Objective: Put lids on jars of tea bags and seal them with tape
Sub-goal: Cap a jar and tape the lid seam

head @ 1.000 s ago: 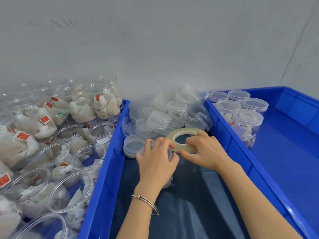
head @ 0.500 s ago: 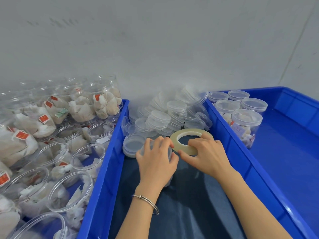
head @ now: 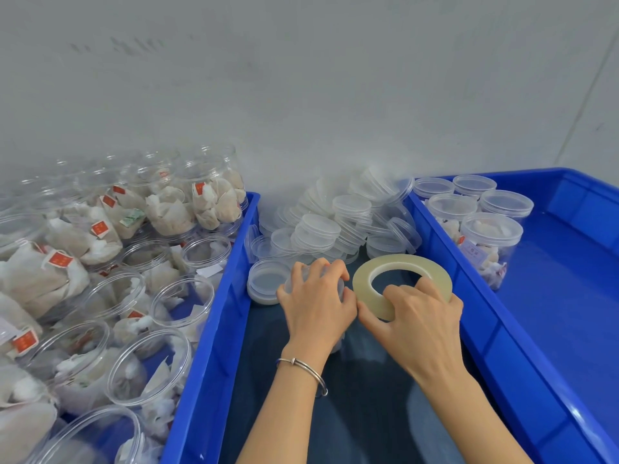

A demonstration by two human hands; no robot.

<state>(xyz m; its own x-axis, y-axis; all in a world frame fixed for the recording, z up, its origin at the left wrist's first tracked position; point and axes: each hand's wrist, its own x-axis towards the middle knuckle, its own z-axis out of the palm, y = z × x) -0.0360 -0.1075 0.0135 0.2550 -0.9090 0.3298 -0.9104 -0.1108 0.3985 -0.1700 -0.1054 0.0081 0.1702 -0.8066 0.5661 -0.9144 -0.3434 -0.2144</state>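
Two hands: side by side, almost touching.
Left hand (head: 316, 304): clasps the lidded jar (head: 337, 286).
Right hand (head: 417, 318): grips the tape roll (head: 402, 284), just right of the jar.

The roll of tape (head: 402, 283) under my fingers is glossy, translucent yellowish plastic. The jars (head: 144, 366) and loose lids (head: 318, 229) are clear, smooth plastic, the tea bags (head: 43, 283) matt, fibrous paper. My bangle (head: 306, 368) is shiny metal, and the blue bins (head: 569, 296) are glossy hard plastic.
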